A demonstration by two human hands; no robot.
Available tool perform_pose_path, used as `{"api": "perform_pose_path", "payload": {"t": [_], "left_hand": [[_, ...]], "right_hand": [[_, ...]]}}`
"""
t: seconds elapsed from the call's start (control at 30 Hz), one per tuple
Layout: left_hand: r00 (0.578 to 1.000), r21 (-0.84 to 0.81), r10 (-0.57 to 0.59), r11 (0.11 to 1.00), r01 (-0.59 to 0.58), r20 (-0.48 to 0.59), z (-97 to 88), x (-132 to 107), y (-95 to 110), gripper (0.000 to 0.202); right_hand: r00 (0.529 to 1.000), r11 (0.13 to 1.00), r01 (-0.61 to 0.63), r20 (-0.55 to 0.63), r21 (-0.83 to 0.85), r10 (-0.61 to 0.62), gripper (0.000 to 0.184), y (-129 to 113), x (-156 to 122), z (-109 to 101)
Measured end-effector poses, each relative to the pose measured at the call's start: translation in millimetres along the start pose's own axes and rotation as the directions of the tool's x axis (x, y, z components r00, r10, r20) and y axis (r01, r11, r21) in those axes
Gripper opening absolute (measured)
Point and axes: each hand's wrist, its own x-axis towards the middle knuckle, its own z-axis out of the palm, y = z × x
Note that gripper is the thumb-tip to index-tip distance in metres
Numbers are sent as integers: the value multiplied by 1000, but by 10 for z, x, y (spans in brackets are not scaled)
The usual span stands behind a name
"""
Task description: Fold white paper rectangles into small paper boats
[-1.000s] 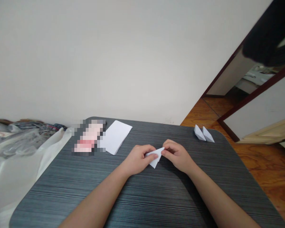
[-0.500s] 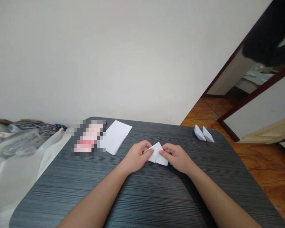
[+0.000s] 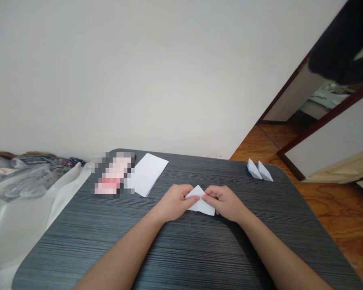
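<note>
Between my two hands is a folded white sheet of paper (image 3: 201, 207), with a pointed top and a wider lower edge. My left hand (image 3: 175, 202) pinches its left side, thumb lying across the front. On the right side my right hand (image 3: 224, 201) grips it the same way, and the two thumb tips almost meet near the middle. The fingers behind the paper are partly hidden. Two folded white paper boats (image 3: 254, 169) stand side by side at the table's far right corner.
A stack of white paper (image 3: 149, 173) lies at the back left of the dark wood-grain table (image 3: 181, 257). Beside it is a blurred-out pink and dark object (image 3: 113, 173). Plastic-covered things (image 3: 33, 181) sit left of the table. A wall (image 3: 169, 80) rises behind.
The folded paper has come slightly lower, toward me. My thumbs have moved closer together over its middle. The boats and the paper stack have stayed put.
</note>
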Motion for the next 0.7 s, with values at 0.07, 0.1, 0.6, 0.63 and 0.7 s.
{"api": "perform_pose_path", "payload": {"t": [0.07, 0.1, 0.6, 0.63, 0.7], "left_hand": [[1000, -33, -10, 999, 10, -11, -4, 2, 1, 26], [1000, -58, -18, 998, 17, -18, -6, 4, 5, 25], [999, -109, -30, 994, 33, 34, -7, -2, -5, 26], [999, -108, -32, 994, 35, 27, -9, -5, 3, 26], [999, -114, -43, 992, 44, 12, -9, -8, 14, 26]], "right_hand": [[998, 998, -41, 51, 54, 38, 24, 5, -6, 10], [995, 994, -68, 79, 85, 61, 25, 8, -8, 15], [984, 967, -157, 115, 202, 136, 28, 9, -8, 29], [984, 965, -159, 118, 207, 136, 28, 10, -7, 32], [983, 963, -160, 121, 218, 136, 28, 11, -5, 30]]}}
